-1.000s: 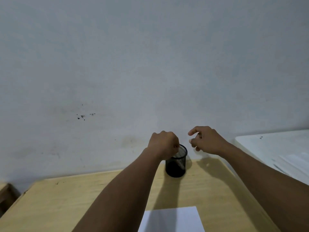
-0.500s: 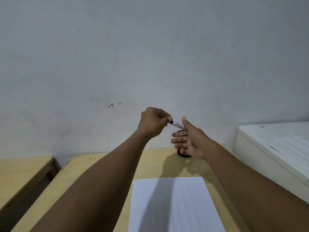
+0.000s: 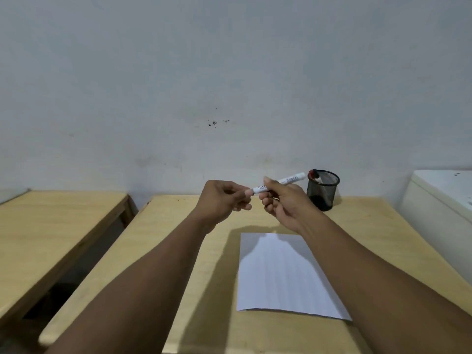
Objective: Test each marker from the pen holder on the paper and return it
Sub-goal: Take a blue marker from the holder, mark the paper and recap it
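A white marker [image 3: 286,182] is held level in the air above the wooden desk [image 3: 178,241], between both hands. My left hand [image 3: 222,204] pinches its left end, where the cap is hidden by the fingers. My right hand [image 3: 283,203] grips the barrel near the middle. A black mesh pen holder [image 3: 323,191] stands at the back right of the desk, with a red-capped marker [image 3: 314,174] sticking out. A white sheet of paper [image 3: 281,274] lies flat on the desk below my hands.
A second wooden desk [image 3: 51,226] stands to the left across a dark gap. A white cabinet [image 3: 441,200] sits at the right edge. A pale wall rises right behind the desks.
My left hand lifted a marker out of the holder and brought it toward me. My right hand took hold of its barrel. The view tilted down, showing more desk and paper.
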Motion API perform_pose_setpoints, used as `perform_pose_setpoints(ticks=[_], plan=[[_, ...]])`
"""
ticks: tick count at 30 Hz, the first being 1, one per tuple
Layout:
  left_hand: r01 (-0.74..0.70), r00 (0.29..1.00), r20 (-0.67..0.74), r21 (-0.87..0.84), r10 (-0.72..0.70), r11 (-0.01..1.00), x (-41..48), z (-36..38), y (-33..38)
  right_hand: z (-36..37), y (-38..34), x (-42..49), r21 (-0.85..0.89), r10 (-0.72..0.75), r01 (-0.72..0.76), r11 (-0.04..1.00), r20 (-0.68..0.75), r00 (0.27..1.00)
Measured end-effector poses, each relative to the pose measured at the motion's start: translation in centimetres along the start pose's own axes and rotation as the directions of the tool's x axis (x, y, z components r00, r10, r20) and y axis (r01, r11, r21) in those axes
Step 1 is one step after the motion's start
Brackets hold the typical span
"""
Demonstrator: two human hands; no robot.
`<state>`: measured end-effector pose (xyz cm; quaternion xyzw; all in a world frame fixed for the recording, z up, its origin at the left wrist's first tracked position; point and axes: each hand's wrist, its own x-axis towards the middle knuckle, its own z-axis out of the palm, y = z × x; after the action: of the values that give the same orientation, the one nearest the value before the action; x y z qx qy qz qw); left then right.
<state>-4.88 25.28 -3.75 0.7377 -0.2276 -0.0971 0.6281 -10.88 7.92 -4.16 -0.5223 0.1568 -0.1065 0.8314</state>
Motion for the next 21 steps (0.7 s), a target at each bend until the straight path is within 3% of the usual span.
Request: perform_pose_setpoints(ticks=[4,6,8,11,16,21], plan=[[0.076,0.987,-0.141,-0.001,-0.076,0.997,-0.8,-4.1,-4.4,-3.7,-2.5,0.5,-0.044,-0.060,0.057,0.997,-0.072,0.996],[0.079,0.989,-0.139,0.204,-0.051,0.976,-1.2,-5.0,-6.4,-5.1,-2.9,0.4,-0.121,-0.064,0.053,0.991,-0.087,0.994],[0.053,0.996,-0.087,0.448,-0.016,0.892,-1.3,-4.1,-7.9,-4.9,-1.8,0.4,-0.163,-0.020,0.009,0.987,-0.066,0.998],[0.008,1.000,-0.011,0.607,-0.002,0.795,-1.2,-2.0,-9.3,-3.1,1.3,0.9,-0.218,-0.010,0.000,0.976,-0.045,0.999],[-0.070,0.995,0.102,0.706,-0.003,0.705,-0.1,-1.1,-11.1,-1.8,5.8,2.3,-0.396,-0.111,0.070,0.915,-0.080,0.991],[-0.057,0.997,0.077,0.640,0.010,0.767,0.0,-1.0,-11.9,-1.7,8.0,3.3,-0.427,-0.138,0.080,0.901,-0.107,0.985]])
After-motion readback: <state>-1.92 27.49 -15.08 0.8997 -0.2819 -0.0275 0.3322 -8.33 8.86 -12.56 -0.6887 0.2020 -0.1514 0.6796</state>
